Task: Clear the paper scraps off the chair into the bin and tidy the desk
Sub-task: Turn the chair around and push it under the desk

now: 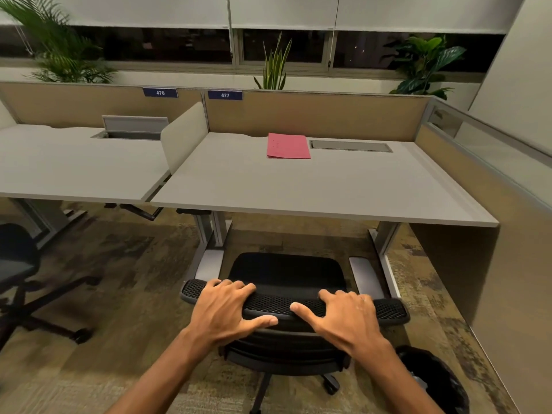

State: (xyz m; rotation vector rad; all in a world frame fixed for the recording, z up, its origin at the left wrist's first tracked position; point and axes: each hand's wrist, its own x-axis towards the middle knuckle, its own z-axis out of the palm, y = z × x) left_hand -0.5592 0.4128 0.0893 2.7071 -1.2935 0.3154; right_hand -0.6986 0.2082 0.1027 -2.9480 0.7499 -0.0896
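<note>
The desk [313,189] is the biggest thing here; it is wide and grey, and almost bare; it has a wall [313,115] at the back that keeps it apart from the next desk. The chair [286,276] stands in front of the desk, with its seat facing the gap under the top; I think it is about to be pushed in there, as part of the tidying. The bin [433,380] is on the floor, low on the right, near the chair, so it is handy for scraps; it is cut off by the edge and partly hidden by the right arm, so I cannot see what is inside. A pink folder [288,146] lies flat near the back of the desk, just beside a closed grey flap [351,145]; it looks neat already.

The left hand [227,312] and the right hand [346,316] both rest on top of the chair back; their fingers are spread wide over the black mesh and bent down over its far edge, while the thumbs stay on the near side; they hold the chair back and nothing else.

I see no paper scraps on the part of the seat that shows; the chair back hides the rest.
</note>
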